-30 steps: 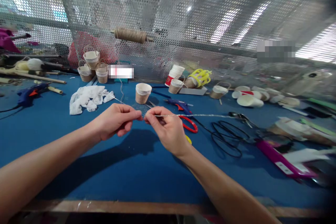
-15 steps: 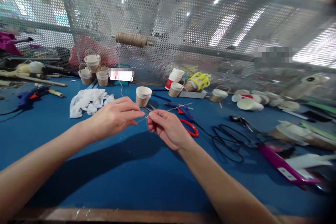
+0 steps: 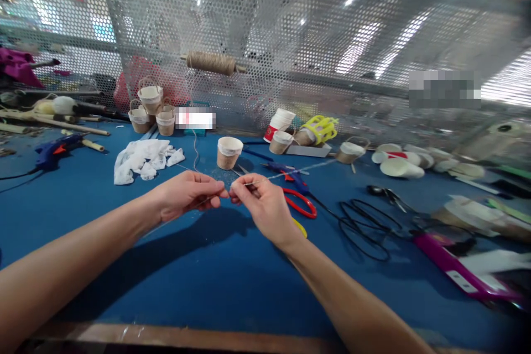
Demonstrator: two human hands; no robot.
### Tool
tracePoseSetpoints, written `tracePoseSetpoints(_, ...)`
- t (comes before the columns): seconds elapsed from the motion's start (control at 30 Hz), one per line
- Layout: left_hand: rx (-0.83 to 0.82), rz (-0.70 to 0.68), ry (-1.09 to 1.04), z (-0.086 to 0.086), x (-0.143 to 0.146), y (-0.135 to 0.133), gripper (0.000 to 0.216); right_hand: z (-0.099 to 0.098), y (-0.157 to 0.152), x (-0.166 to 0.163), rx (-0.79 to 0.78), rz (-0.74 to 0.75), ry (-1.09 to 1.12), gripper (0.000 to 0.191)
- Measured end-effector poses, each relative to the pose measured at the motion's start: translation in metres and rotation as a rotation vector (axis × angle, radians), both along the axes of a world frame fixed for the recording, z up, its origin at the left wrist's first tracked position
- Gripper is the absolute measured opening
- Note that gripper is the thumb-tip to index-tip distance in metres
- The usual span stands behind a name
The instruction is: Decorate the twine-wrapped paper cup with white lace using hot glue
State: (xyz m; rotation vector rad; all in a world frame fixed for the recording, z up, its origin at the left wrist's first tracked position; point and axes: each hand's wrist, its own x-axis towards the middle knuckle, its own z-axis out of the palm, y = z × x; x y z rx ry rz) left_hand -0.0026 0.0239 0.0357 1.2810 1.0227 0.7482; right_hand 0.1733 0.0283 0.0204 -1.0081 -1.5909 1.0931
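Observation:
My left hand (image 3: pixel 186 199) and my right hand (image 3: pixel 263 207) meet above the blue table (image 3: pixel 215 282), fingertips almost touching. Both are closed in a pinch on a thin silvery wire (image 3: pixel 290 173). The wire runs up and to the right from my right fingers towards the cups at the back. A thin tail also slants down and left past my left hand. A twine-wrapped paper cup (image 3: pixel 227 152) stands just behind the hands. Red-handled scissors (image 3: pixel 301 204) lie right of my right hand.
A perforated metal screen carries a spool of jute twine (image 3: pixel 211 62). White cloth (image 3: pixel 143 157), small basket cups (image 3: pixel 151 105), a blue glue gun (image 3: pixel 53 149), paper cups (image 3: pixel 398 163), a black cable (image 3: pixel 365 221) and a magenta tool (image 3: pixel 452 268) lie around.
The free end of the wire has swung from level on the right to slanting up and back. The hands stayed pinched together; my left hand dropped slightly after rising.

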Motion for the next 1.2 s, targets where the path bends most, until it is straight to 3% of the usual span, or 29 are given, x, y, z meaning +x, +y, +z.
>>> tracePoseSetpoints(0.03, 0.176, 0.001, 0.084, 0.001, -0.003, 0.001, 0.025, 0.000, 0.004, 0.001, -0.120, 0.006, 0.087, 0.017)
tracePoseSetpoints(0.1, 0.684, 0.063, 0.281, 0.000, -0.009, 0.003, 0.022, 0.000, 0.011, 0.003, -0.262, 0.036, 0.176, 0.023)
tracePoseSetpoints(0.2, 1.474, 0.190, 0.509, -0.006, -0.013, 0.007, 0.013, 0.000, 0.016, 0.005, -0.322, 0.096, 0.187, 0.026)
tracePoseSetpoints(0.23, 1.644, 0.193, 0.561, -0.008, -0.013, 0.008, 0.013, 0.000, 0.015, 0.004, -0.332, 0.110, 0.189, 0.026)
tracePoseSetpoints(0.3, 1.803, 0.161, 0.642, -0.012, -0.011, 0.009, 0.013, 0.000, 0.012, 0.002, -0.335, 0.121, 0.189, 0.027)
tracePoseSetpoints(0.37, 1.788, 0.145, 0.672, -0.015, -0.008, 0.008, 0.016, 0.000, 0.008, 0.000, -0.313, 0.107, 0.194, 0.026)
tracePoseSetpoints(0.43, 1.624, 0.181, 0.637, -0.015, -0.004, 0.005, 0.022, 0.001, 0.003, -0.002, -0.208, 0.067, 0.153, 0.023)
tracePoseSetpoints(0.5, 1.244, 0.193, 0.515, -0.014, -0.001, 0.002, 0.026, 0.002, -0.002, -0.003, -0.034, 0.014, 0.052, 0.018)
tracePoseSetpoints(0.63, 0.198, 0.068, 0.096, -0.009, 0.004, -0.001, 0.029, 0.005, -0.008, -0.002, 0.249, -0.069, -0.170, 0.015)
tracePoseSetpoints(0.7, -0.029, 0.037, -0.001, -0.006, 0.004, -0.001, 0.030, 0.004, -0.006, -0.002, 0.191, -0.067, -0.128, 0.014)
tracePoseSetpoints(0.73, -0.019, 0.027, 0.023, -0.005, 0.003, -0.001, 0.031, 0.004, -0.004, -0.001, 0.097, -0.053, -0.054, 0.014)
tracePoseSetpoints(0.8, 0.217, 0.012, 0.214, -0.004, 0.000, -0.002, 0.034, 0.002, 0.003, 0.000, -0.127, -0.011, 0.114, 0.018)
tracePoseSetpoints(0.9, 0.938, 0.028, 0.568, -0.005, -0.006, -0.002, 0.027, 0.001, 0.013, 0.002, -0.300, 0.048, 0.201, 0.024)
tracePoseSetpoints(0.97, 1.433, 0.062, 0.654, -0.008, -0.008, -0.001, 0.020, 0.000, 0.016, 0.002, -0.341, 0.074, 0.207, 0.025)
tracePoseSetpoints(1.03, 1.728, 0.091, 0.711, -0.010, -0.009, 0.000, 0.019, 0.000, 0.014, 0.001, -0.362, 0.092, 0.217, 0.025)
tracePoseSetpoints(1.13, 1.824, 0.116, 0.752, -0.013, -0.006, 0.002, 0.015, 0.001, 0.008, -0.002, -0.344, 0.093, 0.230, 0.024)
tracePoseSetpoints(1.2, 1.697, 0.153, 0.677, -0.014, -0.003, 0.001, 0.018, 0.001, 0.003, -0.004, -0.282, 0.066, 0.222, 0.022)
